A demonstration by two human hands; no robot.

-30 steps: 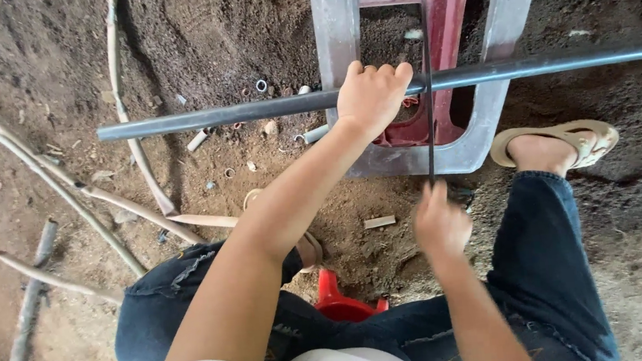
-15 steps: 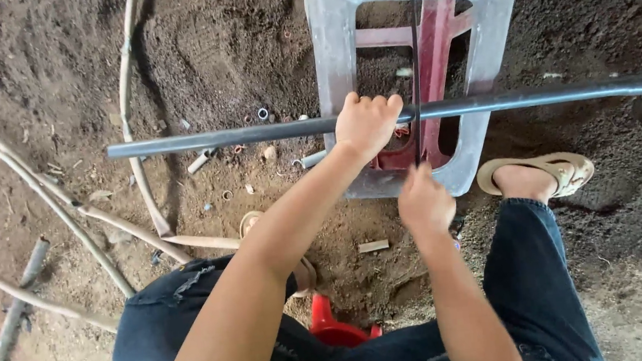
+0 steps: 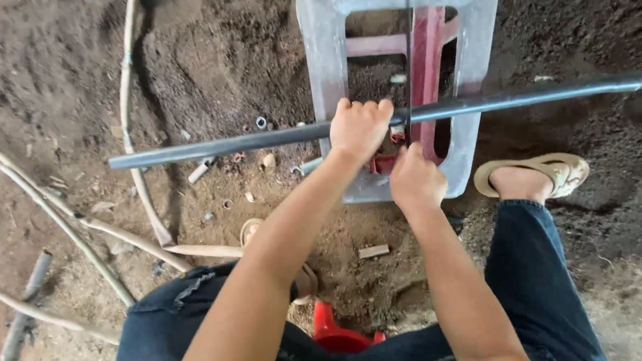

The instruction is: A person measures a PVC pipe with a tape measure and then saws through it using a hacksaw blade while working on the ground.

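Left hand (image 3: 360,125) clamps grey pipe (image 3: 530,97) on stool (image 3: 324,64); right hand (image 3: 416,178) grips saw blade (image 3: 409,33).

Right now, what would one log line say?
left hand: grips grey pipe | right hand: holds thin saw blade | pipe rests across plastic stool

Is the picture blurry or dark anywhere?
Head view: mostly sharp and evenly lit, no glare; the left hand on the pipe is crisp, the saw blade looks thin and a bit smeared, and the top corners fall into shade.

Bare sticks (image 3: 70,233); sandal (image 3: 549,172); dirt ground (image 3: 209,51)
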